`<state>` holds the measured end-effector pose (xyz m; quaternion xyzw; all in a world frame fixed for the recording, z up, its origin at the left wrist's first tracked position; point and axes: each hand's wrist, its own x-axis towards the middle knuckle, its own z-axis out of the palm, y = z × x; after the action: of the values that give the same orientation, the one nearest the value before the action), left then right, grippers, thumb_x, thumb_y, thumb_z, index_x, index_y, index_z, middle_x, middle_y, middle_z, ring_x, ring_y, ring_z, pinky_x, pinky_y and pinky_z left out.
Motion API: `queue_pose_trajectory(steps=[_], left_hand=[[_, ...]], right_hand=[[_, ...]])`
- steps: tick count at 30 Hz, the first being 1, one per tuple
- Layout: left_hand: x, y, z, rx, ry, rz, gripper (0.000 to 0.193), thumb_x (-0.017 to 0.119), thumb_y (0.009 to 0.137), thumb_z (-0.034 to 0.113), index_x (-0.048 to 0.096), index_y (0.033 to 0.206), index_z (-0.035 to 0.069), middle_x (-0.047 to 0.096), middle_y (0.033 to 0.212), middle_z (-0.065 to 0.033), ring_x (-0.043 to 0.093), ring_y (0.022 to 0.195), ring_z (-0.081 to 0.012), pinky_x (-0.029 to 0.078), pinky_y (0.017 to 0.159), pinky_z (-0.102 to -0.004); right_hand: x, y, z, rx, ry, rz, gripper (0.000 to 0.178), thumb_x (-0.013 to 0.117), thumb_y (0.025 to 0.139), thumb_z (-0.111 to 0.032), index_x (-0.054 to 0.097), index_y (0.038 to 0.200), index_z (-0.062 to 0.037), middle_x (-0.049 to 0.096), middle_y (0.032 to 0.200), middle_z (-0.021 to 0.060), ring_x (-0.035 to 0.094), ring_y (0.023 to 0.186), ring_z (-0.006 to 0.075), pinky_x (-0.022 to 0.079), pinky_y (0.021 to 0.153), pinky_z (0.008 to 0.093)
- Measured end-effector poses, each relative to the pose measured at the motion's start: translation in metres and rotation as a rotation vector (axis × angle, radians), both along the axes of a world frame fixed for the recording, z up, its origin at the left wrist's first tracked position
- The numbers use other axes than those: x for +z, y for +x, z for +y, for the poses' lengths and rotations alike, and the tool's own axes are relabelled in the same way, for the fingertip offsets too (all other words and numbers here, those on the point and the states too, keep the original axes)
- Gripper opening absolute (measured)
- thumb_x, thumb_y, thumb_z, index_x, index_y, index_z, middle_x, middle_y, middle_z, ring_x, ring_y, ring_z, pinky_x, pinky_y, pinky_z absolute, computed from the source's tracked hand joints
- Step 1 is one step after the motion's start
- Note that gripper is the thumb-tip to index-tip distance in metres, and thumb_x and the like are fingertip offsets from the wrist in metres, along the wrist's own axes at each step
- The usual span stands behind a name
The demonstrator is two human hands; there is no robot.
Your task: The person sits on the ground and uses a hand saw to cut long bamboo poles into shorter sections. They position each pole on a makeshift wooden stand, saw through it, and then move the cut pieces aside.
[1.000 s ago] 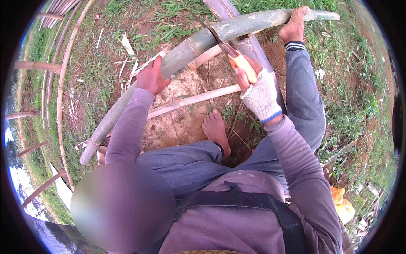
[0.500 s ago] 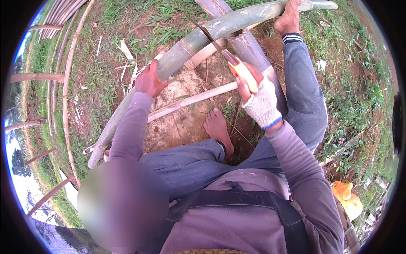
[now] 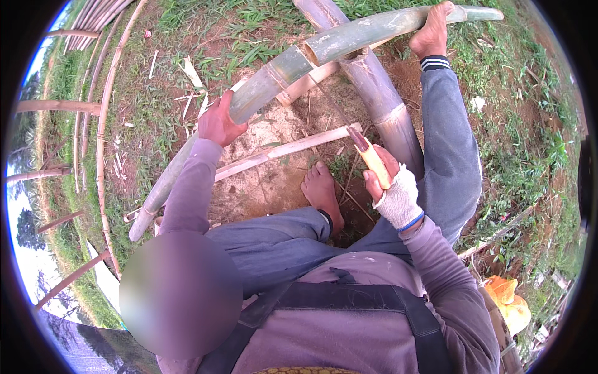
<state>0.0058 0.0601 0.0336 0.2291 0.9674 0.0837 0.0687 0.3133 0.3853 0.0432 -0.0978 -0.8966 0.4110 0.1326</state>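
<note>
A green bamboo pole (image 3: pixel 361 36) lies across a thicker bamboo log (image 3: pixel 383 93). It is parted near its middle, with an open gap and a slight bend between it and the left bamboo piece (image 3: pixel 265 87). My left hand (image 3: pixel 219 121), bare, is wrapped round that left piece. In my right hand (image 3: pixel 391 181), which wears a white glove with bare fingertips, I grip a hand saw by its yellow handle (image 3: pixel 376 166). The saw's thin dark blade points up and left, below the gap and apart from the pole. My bare right foot (image 3: pixel 430 34) presses on the pole's far right part.
A split bamboo strip (image 3: pixel 286 151) lies on the dirt beyond my left foot (image 3: pixel 321 193). Pale offcuts (image 3: pixel 192 75) are scattered in the grass at the left. A bamboo rail fence (image 3: pixel 101 143) runs along the left side. An orange bag (image 3: pixel 507 302) sits at the lower right.
The saw has come out of the pole, and my right hand has drawn it down and slightly right. A gap now parts the pole where the blade was. My left hand keeps its hold.
</note>
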Motion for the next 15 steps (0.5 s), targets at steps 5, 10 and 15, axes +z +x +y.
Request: queue_pose_trajectory(steps=[5,10,15], left_hand=[[0.035,0.022,-0.018,-0.021,0.000,-0.126,0.095,0.091,0.071,0.038,0.050,0.155,0.016,0.075,0.125,-0.0255,0.073,0.112,-0.0472,0.059,0.097,-0.0520],[0.073,0.082,-0.037,-0.123,0.078,-0.029,0.091,0.091,0.069,0.039,0.053,0.148,0.013,0.073,0.124,-0.0226,0.072,0.110,-0.0462,0.059,0.092,-0.0525],[0.084,0.142,-0.038,-0.086,0.212,0.102,0.092,0.091,0.074,0.045,0.053,0.152,0.014,0.069,0.134,-0.0210,0.067,0.124,-0.0417,0.050,0.109,-0.0495]], right_hand=[[0.006,-0.016,-0.005,0.274,0.229,-0.449,0.086,0.084,0.091,-0.039,0.047,0.160,-0.0016,0.066,0.131,0.0318,0.069,0.120,0.0465,0.057,0.099,0.0527],[0.032,-0.083,-0.024,0.128,-0.686,0.010,0.091,0.079,0.102,-0.037,0.028,0.173,-0.0108,0.051,0.153,0.0246,0.064,0.125,0.0341,0.058,0.103,0.0478],[0.068,-0.117,-0.037,0.238,-0.864,-0.119,0.066,0.069,0.106,-0.049,0.052,0.156,-0.0108,0.056,0.147,0.0137,0.064,0.123,0.0262,0.062,0.094,0.0453]])
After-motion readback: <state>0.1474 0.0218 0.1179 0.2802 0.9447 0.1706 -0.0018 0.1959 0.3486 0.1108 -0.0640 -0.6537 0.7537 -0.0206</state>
